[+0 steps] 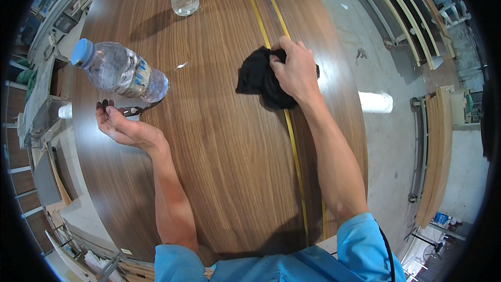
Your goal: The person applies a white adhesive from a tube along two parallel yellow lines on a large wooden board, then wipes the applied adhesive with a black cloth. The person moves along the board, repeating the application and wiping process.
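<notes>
The person wears a bright blue short-sleeved shirt (292, 266), seen along the lower edge. Its sleeves end above the elbows, so both forearms are bare. The right sleeve (365, 245) is loose and creased, with a thin black cord (387, 250) running down its outer side. The left hand (122, 125) and right hand (295, 70) are ungloved, with no rings or watch visible.

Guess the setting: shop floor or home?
Likely a woodworking or furniture workshop: a large walnut-veneer panel with brass inlay strips, long timber mouldings stacked beside it on a bare concrete floor.
</notes>
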A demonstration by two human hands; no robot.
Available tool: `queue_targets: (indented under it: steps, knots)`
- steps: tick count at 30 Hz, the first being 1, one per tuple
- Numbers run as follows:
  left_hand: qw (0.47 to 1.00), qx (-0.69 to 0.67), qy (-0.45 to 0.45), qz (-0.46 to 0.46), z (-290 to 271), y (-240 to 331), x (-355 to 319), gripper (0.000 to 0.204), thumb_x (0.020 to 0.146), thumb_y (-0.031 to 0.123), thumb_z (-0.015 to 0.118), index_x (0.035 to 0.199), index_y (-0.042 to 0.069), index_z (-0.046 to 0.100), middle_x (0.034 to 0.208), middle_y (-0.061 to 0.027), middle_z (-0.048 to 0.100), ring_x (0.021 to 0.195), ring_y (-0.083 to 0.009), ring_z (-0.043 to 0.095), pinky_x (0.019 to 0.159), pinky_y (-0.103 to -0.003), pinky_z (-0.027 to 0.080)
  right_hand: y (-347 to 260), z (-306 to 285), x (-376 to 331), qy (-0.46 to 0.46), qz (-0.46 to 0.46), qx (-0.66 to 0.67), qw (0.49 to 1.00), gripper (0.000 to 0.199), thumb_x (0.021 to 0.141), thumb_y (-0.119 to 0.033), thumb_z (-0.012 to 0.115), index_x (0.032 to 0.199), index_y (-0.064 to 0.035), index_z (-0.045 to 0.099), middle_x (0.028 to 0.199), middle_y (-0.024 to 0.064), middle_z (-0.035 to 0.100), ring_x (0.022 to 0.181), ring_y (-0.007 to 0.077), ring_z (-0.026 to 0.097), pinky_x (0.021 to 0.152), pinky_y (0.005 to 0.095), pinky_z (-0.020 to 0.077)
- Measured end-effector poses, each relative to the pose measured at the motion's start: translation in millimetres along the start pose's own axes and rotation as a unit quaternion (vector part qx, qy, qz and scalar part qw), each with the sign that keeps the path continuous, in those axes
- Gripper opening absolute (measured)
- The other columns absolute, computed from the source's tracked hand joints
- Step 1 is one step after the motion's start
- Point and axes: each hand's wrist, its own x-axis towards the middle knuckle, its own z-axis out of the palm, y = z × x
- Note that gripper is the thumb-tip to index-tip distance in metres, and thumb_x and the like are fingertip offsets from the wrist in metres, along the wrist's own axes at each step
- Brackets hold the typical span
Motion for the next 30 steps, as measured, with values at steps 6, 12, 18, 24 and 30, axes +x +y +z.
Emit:
queue_targets:
  steps: [6, 12, 18, 24, 30]
  knots:
    - [0.999, 0.004, 0.015, -0.033, 0, -3, 2, 0.061, 0.104, 0.035, 0.051, 0.143, -0.012, 0.046, 0.136, -0.0206, 0.052, 0.123, -0.0286, 0.053, 0.107, -0.041, 0.042, -9, -2, 16, -0.007, -0.006, 0.029, 1.0, 0.013, 0.082, -0.006, 0.071, 0.092, 0.0025, 0.072, 0.091, 0.0257, 0.072, 0.095, 0.0452, 0.067, 0.087, 0.0541, 0.0526]
    - [0.999, -0.004, 0.043, -0.018, 1, -2, 7, 0.055, 0.105, 0.036, 0.054, 0.138, -0.008, 0.052, 0.128, -0.0165, 0.057, 0.114, -0.0244, 0.056, 0.096, -0.039, 0.044, -15, -13, -8, -0.049, 0.014, -0.026, 0.998, 0.014, 0.081, -0.001, 0.068, 0.092, 0.0051, 0.072, 0.094, 0.0273, 0.072, 0.097, 0.0464, 0.067, 0.088, 0.0541, 0.053]
    - [0.999, 0.002, 0.026, -0.036, -1, -5, 3, 0.061, 0.104, 0.036, 0.052, 0.142, -0.012, 0.048, 0.136, -0.0206, 0.052, 0.121, -0.0283, 0.053, 0.105, -0.042, 0.041, 0, -8, -8, -0.035, -0.024, 0.014, 0.999, 0.015, 0.081, -0.001, 0.068, 0.095, 0.0045, 0.073, 0.095, 0.0271, 0.073, 0.099, 0.0462, 0.068, 0.09, 0.052, 0.0543]
    - [0.999, 0.006, 0.035, -0.018, 2, -5, 3, 0.06, 0.104, 0.036, 0.053, 0.141, -0.01, 0.049, 0.133, -0.0193, 0.054, 0.12, -0.0286, 0.055, 0.104, -0.042, 0.042, 6, 3, 25, -0.04, -0.031, 0.035, 0.998, 0.016, 0.084, -0.003, 0.064, 0.094, 0.0045, 0.073, 0.097, 0.0267, 0.074, 0.098, 0.0472, 0.07, 0.089, 0.0525, 0.0548]
    - [0.999, -0.009, 0.039, -0.035, 1, -8, 6, 0.061, 0.104, 0.038, 0.052, 0.142, -0.011, 0.049, 0.134, -0.0211, 0.054, 0.123, -0.0306, 0.054, 0.107, -0.044, 0.041, -6, -16, -40, -0.033, -0.108, -0.074, 0.991, 0.019, 0.084, -0.004, 0.067, 0.1, -0.0017, 0.076, 0.096, 0.0183, 0.068, 0.096, 0.0399, 0.066, 0.084, 0.0502, 0.0521]
